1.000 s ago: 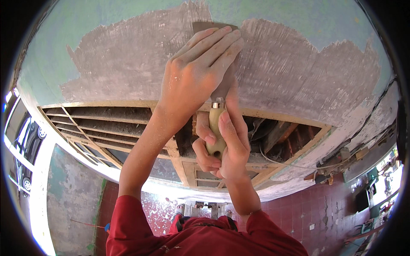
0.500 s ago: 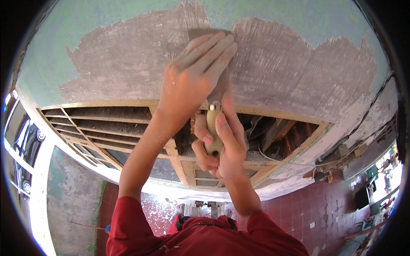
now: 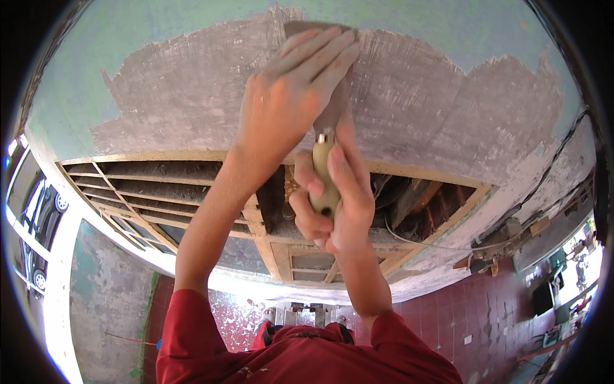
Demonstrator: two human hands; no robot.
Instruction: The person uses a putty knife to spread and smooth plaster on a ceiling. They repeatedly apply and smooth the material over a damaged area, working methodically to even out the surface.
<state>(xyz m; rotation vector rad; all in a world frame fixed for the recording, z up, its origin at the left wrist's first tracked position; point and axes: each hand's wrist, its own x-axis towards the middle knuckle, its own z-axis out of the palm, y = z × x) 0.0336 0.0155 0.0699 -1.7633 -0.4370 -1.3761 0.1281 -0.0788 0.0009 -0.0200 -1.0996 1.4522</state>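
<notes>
- Green paint (image 3: 163,25) edges the grey wall patch (image 3: 185,83) above the left hand (image 3: 291,89), flat room spreading on both sides.
- Wooden frame (image 3: 267,253) passes behind the right hand (image 3: 353,201).
- Scraper (image 3: 325,137) against the patch: grey blade (image 3: 332,114), pale handle (image 3: 325,173).
- Right hand grasps the handle; left lies flat over the blade.

The left forearm (image 3: 208,221) slants up to the left hand (image 3: 297,83) at upper centre, back showing, fingers straight and together. The right forearm (image 3: 364,281) rises to the right hand (image 3: 348,205) near mid-frame, fingers curled in a grip.
</notes>
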